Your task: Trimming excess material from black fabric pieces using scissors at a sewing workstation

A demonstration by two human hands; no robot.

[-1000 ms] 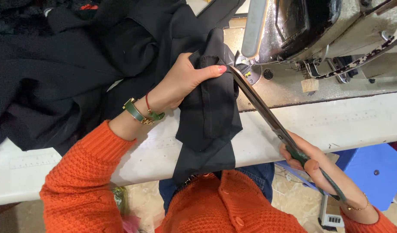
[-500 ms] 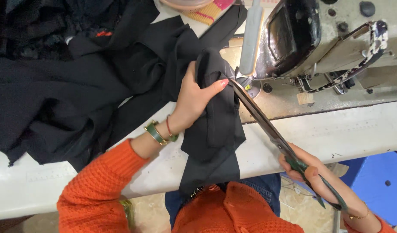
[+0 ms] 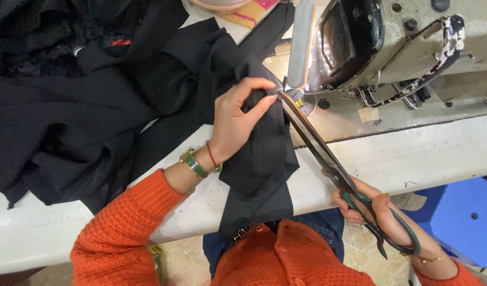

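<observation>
My left hand (image 3: 234, 123) pinches a fold of black fabric (image 3: 254, 159) beside the needle area of a grey sewing machine (image 3: 381, 58). The fabric strip hangs over the table's front edge toward my lap. My right hand (image 3: 378, 214) grips the green handles of long tailor's scissors (image 3: 328, 159). Their blades run up and left, and the tips reach the fabric edge just under my left fingertips. I wear an orange knitted sweater, with a green-strapped watch on the left wrist.
A large heap of black fabric (image 3: 68, 116) covers the left of the white table (image 3: 429, 153). A blue plastic stool (image 3: 460, 217) stands on the floor at the right. A pinkish object (image 3: 238, 8) lies at the far edge.
The view has shifted so the hands sit lower and further right in it. My left hand's grip on the fabric and the scissors' place at the fabric edge look the same.
</observation>
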